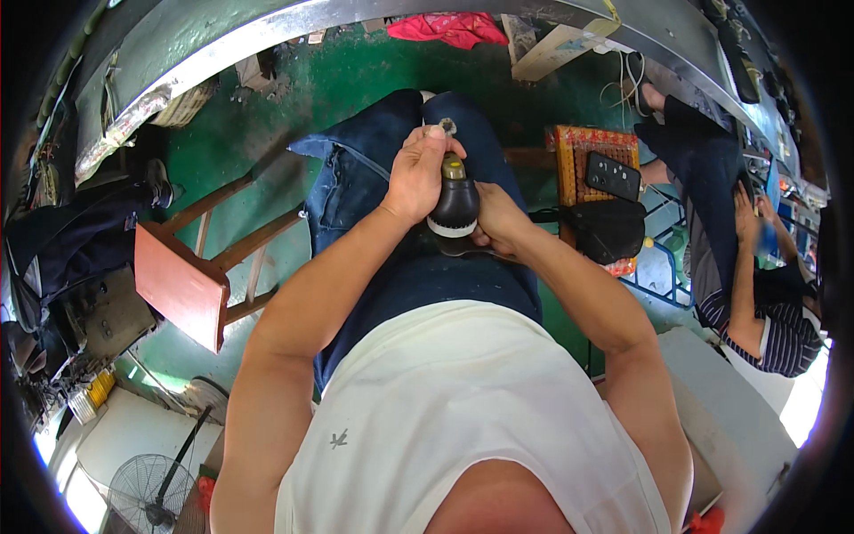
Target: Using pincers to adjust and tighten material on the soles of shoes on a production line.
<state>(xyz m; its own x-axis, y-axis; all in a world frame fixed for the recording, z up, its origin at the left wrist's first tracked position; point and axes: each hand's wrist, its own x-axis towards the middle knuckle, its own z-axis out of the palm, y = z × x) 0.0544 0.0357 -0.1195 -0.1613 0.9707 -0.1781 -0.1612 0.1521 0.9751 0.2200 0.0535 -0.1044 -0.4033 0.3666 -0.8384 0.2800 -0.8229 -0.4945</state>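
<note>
What looks like a black shoe (455,203) stands over my lap, its rounded end toward me. It has a white lower edge and an olive upper part with a yellow spot. My right hand (500,218) is closed on its right side, the fingertips hidden under it. My left hand (416,173) is closed beside its upper left, thumb and fingers pinched together. A small grey-brown fuzzy piece (447,126) shows at those fingertips; its kind is unclear. Under the shoe, a dark flat thing (470,246) lies partly hidden.
At left is a reddish wooden stool (182,283). On the right, a patterned seat (571,165) bears a black phone (614,176) and a black pouch (608,230). A person in a striped shirt (778,325) sits beyond. A metal-edged bench (231,67) curves ahead; a fan (151,494) stands lower left.
</note>
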